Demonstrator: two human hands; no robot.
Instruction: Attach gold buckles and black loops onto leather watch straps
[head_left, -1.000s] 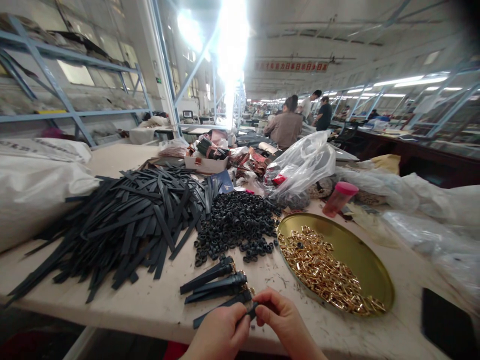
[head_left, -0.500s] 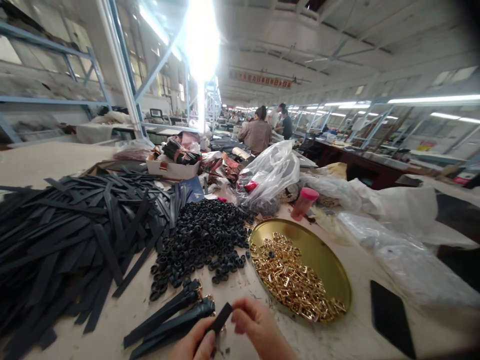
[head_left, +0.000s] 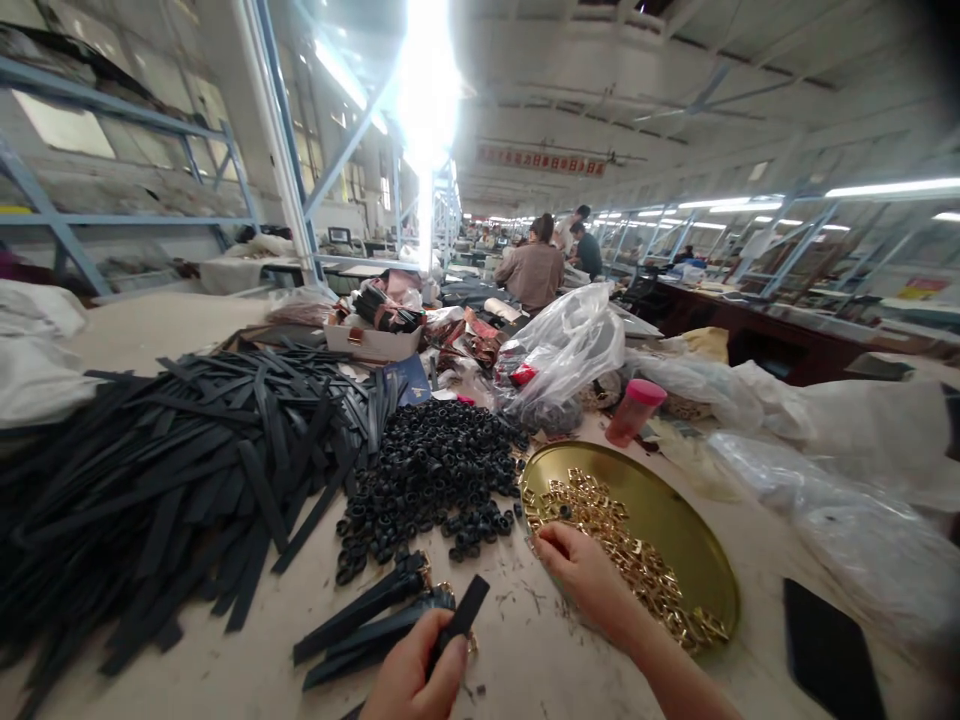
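My left hand (head_left: 416,668) grips a black strap (head_left: 469,605) near the bottom middle, its flat end sticking up past the thumb. A bit of gold metal shows beside that thumb. Over the left rim of a round gold tray (head_left: 679,510) is my right hand (head_left: 592,580), fingertips pinched together; what they hold, if anything, is hidden. Many small gold buckles (head_left: 656,570) lie in the tray. Left of my left hand rest several black straps with gold buckles (head_left: 375,618). Beyond them is a heap of small black loops (head_left: 439,460).
A large pile of black strips (head_left: 202,450) covers the left side. Behind the tray stand a pink-lidded jar (head_left: 636,412) and a clear plastic bag (head_left: 574,350). A dark flat phone-like slab (head_left: 832,645) lies at the right. People (head_left: 534,268) are farther back.
My right hand has left the strap and moved right and forward to the tray's left rim. My left hand keeps its hold on the strap. The whole view has shifted slightly.
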